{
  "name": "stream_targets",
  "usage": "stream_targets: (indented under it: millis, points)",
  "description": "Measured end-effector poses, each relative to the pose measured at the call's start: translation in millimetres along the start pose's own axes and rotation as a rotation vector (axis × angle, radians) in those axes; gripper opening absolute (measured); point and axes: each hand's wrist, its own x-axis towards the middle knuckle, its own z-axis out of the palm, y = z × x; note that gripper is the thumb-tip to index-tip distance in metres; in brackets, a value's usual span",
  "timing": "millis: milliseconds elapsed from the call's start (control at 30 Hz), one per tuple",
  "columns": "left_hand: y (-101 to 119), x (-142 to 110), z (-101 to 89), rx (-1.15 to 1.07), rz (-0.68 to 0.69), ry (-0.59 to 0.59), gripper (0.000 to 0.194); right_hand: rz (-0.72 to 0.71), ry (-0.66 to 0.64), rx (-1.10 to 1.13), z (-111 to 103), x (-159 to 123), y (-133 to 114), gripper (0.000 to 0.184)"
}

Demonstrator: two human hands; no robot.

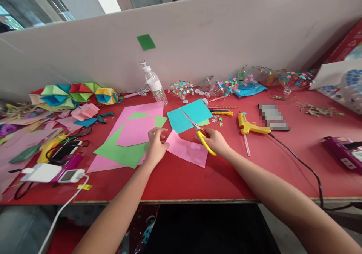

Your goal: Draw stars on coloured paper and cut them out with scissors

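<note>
My right hand (216, 141) is closed around the yellow handles of a pair of scissors (206, 142). The metal blades point up and left over a blue sheet of paper (183, 118). A smaller pink paper piece (188, 150) lies between my hands, partly under the scissors' handle. My left hand (157, 144) has its fingers curled, with the thumb at the left corner of that pink piece, which it appears to pinch. Beneath and beside the left hand lie a pink sheet (132, 131), a green sheet (121, 154) and a larger pink sheet (127, 112).
A yellow glue gun (251, 127) with a black cord lies right, near a blurred dark flat object (273, 117). A plastic bottle (155, 86), a yellow cutter (223, 112) and star-decorated ornaments (181, 89) stand or lie behind. Folded paper shapes (68, 95) and a power strip (69, 167) are left.
</note>
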Motion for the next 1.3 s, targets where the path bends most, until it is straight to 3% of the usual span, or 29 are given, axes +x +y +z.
stream_targets:
  millis: [67, 200, 400, 533, 667, 833, 1000, 1233, 1300]
  points:
    - [5, 7, -6.4, -0.138, -0.049, -0.051, 0.047, -0.002, -0.010, 0.029, 0, 0, 1, 0.043]
    - [28, 26, -8.4, -0.356, -0.130, -0.289, 0.042, -0.008, -0.032, 0.148, -3, 1, -1, 0.042]
    - [43, 39, 34.3, -0.497, -0.199, -0.518, 0.033, 0.008, -0.061, 0.373, -15, 4, -4, 0.037]
    - [33, 28, 53.7, -0.592, -0.195, -0.524, 0.028, 0.070, -0.119, 0.465, -16, 4, -3, 0.031]
    - [26, 19, 53.7, -0.671, -0.177, -0.489, 0.030, 0.110, -0.153, 0.518, -12, 1, -4, 0.026]
    - [29, 14, 53.4, -0.736, -0.161, -0.502, 0.033, 0.145, -0.087, 0.521, -11, -2, -8, 0.028]
    - [32, 13, 54.2, -0.783, -0.194, -0.501, 0.034, 0.227, -0.203, 0.501, -17, -4, -18, 0.022]
    - [37, -1, 57.7, -0.780, -0.311, -0.679, 0.037, 0.169, -0.134, 0.457, -18, 3, -33, 0.022]
    - [37, -5, 61.6, -0.763, -0.298, -0.666, 0.040, 0.146, -0.105, 0.441, -17, 4, -28, 0.028]
